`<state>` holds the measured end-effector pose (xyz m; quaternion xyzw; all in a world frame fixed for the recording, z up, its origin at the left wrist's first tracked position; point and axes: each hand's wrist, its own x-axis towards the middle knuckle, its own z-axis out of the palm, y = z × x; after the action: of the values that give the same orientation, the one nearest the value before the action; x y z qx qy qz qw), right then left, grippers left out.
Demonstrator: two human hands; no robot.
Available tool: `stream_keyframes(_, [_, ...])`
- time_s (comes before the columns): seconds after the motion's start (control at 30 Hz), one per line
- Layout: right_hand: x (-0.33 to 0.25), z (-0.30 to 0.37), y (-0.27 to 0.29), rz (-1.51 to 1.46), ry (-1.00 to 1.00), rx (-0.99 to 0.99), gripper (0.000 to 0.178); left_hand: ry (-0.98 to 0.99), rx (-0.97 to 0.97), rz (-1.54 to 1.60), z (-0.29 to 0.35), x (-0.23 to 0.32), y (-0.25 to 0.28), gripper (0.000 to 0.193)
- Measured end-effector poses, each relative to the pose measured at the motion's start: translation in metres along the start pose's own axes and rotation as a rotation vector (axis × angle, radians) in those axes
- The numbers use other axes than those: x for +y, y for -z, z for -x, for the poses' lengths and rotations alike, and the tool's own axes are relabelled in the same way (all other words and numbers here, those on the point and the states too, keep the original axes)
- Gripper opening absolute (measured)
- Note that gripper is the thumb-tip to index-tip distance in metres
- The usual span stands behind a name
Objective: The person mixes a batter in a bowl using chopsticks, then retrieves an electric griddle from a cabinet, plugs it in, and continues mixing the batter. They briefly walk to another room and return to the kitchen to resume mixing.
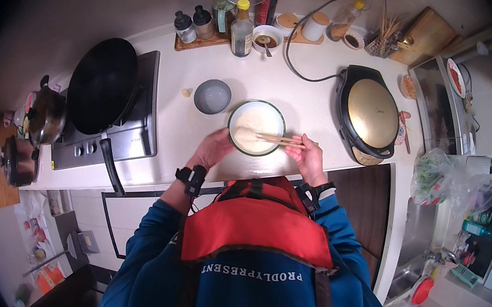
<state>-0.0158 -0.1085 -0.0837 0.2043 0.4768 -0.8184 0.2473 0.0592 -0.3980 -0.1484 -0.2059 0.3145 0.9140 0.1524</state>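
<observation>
A pale, cream-coloured kitchen counter (311,109) crosses the middle of the frame, backed by a plain wall at the top. At its centre stands a round green-rimmed bowl of pale batter (255,128). The left hand (212,148) curls against the bowl's lower left rim, steadying it. The right hand (308,156) pinches a pair of wooden chopsticks (281,139) whose tips lie over the batter. A black wok (102,85) sits on the steel hob (133,128) at left; a round electric griddle with a golden lid (372,113) sits at right. A small grey bowl (212,96) stands just upper left of the batter bowl.
</observation>
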Motion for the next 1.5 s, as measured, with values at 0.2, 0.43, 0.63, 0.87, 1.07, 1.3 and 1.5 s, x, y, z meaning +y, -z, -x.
stream_keyframes(0.2, [-0.029,-0.01,-0.025,0.107,0.241,-0.101,0.029,0.062,-0.163,0.164,0.001,-0.035,-0.029,0.054])
stream_keyframes(0.43, [-0.037,-0.03,-0.009,0.313,0.302,-0.127,0.019,0.06,-0.085,0.214,-0.007,-0.045,-0.035,0.055])
stream_keyframes(0.63, [-0.028,-0.009,0.012,0.243,0.081,-0.098,0.024,0.03,-0.149,0.169,0.002,-0.038,-0.046,0.056])
stream_keyframes(0.87, [-0.059,0.002,-0.04,0.224,0.273,-0.24,0.025,-0.014,-0.13,0.151,0.022,-0.024,-0.064,0.054])
stream_keyframes(1.07, [-0.121,-0.02,-0.065,0.565,0.435,-0.397,0.021,-0.026,-0.142,0.15,0.025,-0.019,-0.071,0.055])
stream_keyframes(1.3, [-0.123,-0.018,-0.029,0.649,0.376,-0.331,0.019,-0.064,-0.111,0.158,0.029,-0.017,-0.078,0.055])
stream_keyframes(1.5, [-0.058,0.009,-0.02,0.251,0.159,-0.165,0.024,-0.1,-0.099,0.18,0.031,-0.014,-0.083,0.055])
